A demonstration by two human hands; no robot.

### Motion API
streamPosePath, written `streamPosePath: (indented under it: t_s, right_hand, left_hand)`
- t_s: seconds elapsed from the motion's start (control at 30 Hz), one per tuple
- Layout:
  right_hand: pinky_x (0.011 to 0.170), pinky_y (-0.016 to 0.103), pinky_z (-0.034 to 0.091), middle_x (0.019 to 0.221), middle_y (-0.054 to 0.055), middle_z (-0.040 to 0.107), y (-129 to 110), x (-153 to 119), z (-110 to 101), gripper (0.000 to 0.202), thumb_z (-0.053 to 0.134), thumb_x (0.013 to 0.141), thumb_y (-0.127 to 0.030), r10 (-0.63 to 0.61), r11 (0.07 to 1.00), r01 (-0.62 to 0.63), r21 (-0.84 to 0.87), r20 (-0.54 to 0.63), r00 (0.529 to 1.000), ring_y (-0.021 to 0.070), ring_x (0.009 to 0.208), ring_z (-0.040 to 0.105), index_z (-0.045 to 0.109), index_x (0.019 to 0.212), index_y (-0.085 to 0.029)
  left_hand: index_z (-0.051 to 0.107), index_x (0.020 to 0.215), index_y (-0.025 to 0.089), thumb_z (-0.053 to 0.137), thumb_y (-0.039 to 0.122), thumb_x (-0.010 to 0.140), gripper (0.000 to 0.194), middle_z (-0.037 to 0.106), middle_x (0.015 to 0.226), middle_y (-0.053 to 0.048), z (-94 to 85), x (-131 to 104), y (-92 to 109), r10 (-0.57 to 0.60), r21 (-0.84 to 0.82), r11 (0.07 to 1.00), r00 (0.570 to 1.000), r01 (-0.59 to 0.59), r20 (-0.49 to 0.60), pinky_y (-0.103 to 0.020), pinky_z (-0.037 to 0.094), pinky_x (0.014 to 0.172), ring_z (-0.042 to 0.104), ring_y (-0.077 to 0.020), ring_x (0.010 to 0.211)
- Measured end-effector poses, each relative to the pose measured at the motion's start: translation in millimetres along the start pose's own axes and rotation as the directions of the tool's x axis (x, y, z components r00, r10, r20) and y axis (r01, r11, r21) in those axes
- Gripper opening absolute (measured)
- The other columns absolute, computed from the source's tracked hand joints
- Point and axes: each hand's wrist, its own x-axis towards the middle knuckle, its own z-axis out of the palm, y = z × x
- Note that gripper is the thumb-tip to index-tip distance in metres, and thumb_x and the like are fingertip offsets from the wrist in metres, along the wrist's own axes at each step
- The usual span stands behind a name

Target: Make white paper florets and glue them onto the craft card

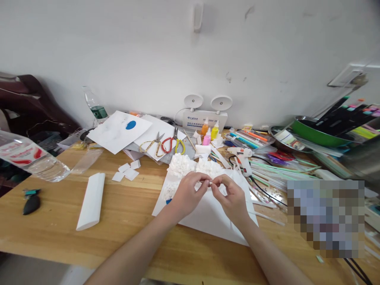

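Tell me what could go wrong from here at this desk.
The small pale piece pinched between the left hand and right hand could slip and be hard to spot against the white sheet.
The right hand might snag the glue gun's cable if it swings outward; whether the glue gun is hot can't be seen.

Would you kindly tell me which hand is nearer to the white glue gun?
Right. The right hand is just this side of the glue gun, slightly to its left; the left hand is farther left.
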Motion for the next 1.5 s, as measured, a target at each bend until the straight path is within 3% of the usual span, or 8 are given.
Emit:
streamPosePath:
  t_s: [0.6,0.93,1.07,1.3,1.5]
  right_hand:
    - [0.061,0.028,0.044,0.070,0.000,0.054,-1.1,0.0,0.6,0.003,0.056,0.075,-0.019,-0.088,0.988,0.070,-0.141,-0.128,0.988,0.0137,0.066,0.052,0.056,0.078,-0.020]
    - [0.061,0.030,0.046,0.070,0.001,0.058,1.6,-0.8,2.7,0.012,0.058,0.072,-0.011,-0.310,0.928,0.248,-0.279,-0.203,0.929,0.0153,0.068,0.054,0.060,0.079,-0.021]
    - [0.063,0.031,0.045,0.069,0.001,0.057,-0.4,-0.6,1.3,0.009,0.058,0.073,-0.013,-0.266,0.944,0.214,-0.249,-0.197,0.944,0.0155,0.069,0.054,0.059,0.077,-0.021]
    - [0.068,0.033,0.046,0.079,0.004,0.059,-0.9,-0.8,0.8,0.010,0.055,0.078,-0.025,-0.018,1.000,0.018,-0.009,-0.096,0.995,0.0173,0.076,0.055,0.061,0.085,-0.021]
    - [0.067,0.032,0.046,0.078,0.003,0.060,1.3,-0.9,0.4,0.010,0.058,0.076,-0.019,-0.090,0.995,0.084,-0.053,-0.135,0.987,0.0167,0.075,0.056,0.064,0.083,-0.023]
  left_hand:
    - [0.060,0.083,0.018,0.047,0.015,0.079,0.014,0.065,0.079,-0.002,0.5,-1.5,-3.8,0.100,0.098,0.991,0.995,-0.096,-0.031,-0.029,0.043,0.075,0.056,-0.0149,0.077]
    - [0.063,0.082,0.019,0.052,0.020,0.078,0.012,0.066,0.078,-0.002,1.7,-0.3,-3.2,0.042,0.023,0.999,0.999,-0.041,-0.027,-0.028,0.044,0.073,0.058,-0.0152,0.076]
    - [0.064,0.080,0.020,0.052,0.024,0.079,0.013,0.066,0.077,-0.002,-0.3,0.4,-3.1,0.016,-0.001,1.000,1.000,-0.016,0.000,-0.027,0.044,0.072,0.057,-0.0156,0.077]
    - [0.063,0.078,0.020,0.052,0.024,0.078,0.012,0.067,0.080,-0.002,-2.5,1.6,-1.3,-0.026,-0.009,1.000,0.999,0.026,-0.047,-0.028,0.046,0.071,0.059,-0.0162,0.078]
    - [0.064,0.079,0.019,0.051,0.019,0.078,0.013,0.067,0.077,-0.002,-1.7,0.9,0.9,-0.006,-0.006,1.000,1.000,0.006,-0.015,-0.028,0.045,0.073,0.058,-0.0159,0.078]
